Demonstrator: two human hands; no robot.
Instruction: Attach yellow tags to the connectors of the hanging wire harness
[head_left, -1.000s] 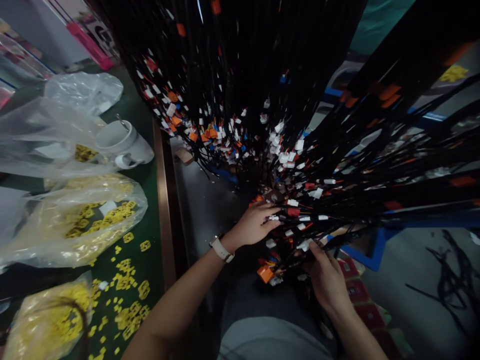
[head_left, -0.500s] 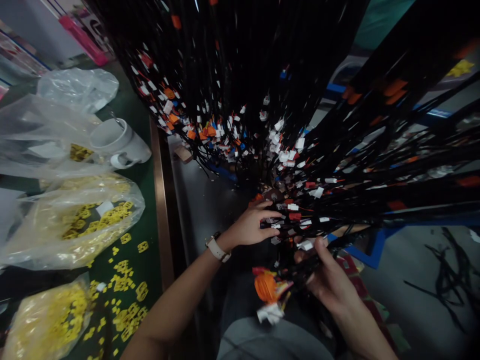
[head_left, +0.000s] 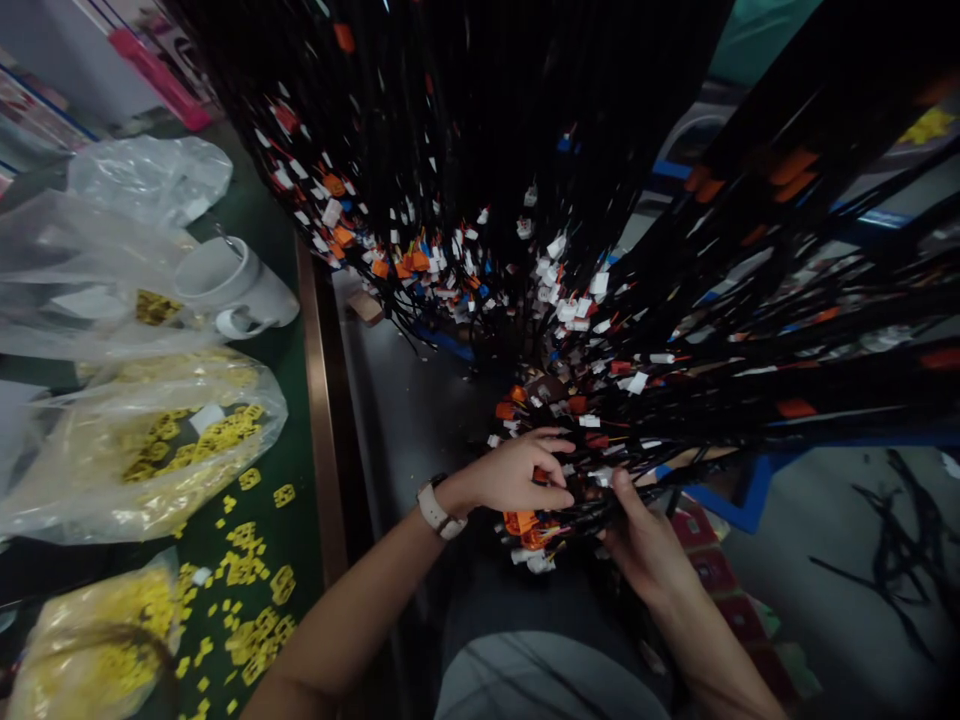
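A thick mass of black wire harnesses [head_left: 480, 120] hangs in front of me, its lower ends full of white, orange, red and blue connectors. My right hand [head_left: 649, 550] is closed round a bundle of black cables [head_left: 589, 518], thumb on top. Orange connectors [head_left: 529, 525] and white connectors [head_left: 534, 558] stick out at the bundle's left end. My left hand [head_left: 521, 475], with a pale watch strap at the wrist, reaches over those connectors. Its fingers are apart and slightly bent, close to the hanging cable ends; whether the fingertips touch a wire is unclear.
On the left, a green table [head_left: 289, 225] with a brown edge carries a white mug [head_left: 236, 285], plastic bags [head_left: 202, 440] of yellow parts and loose yellow pieces [head_left: 247, 565]. A blue frame [head_left: 739, 510] stands right. Black cable pieces [head_left: 900, 550] lie on the floor.
The right hand has brought the bundle's connector end upward, under the left hand. The left hand has shifted slightly down and right, its fingers more bent.
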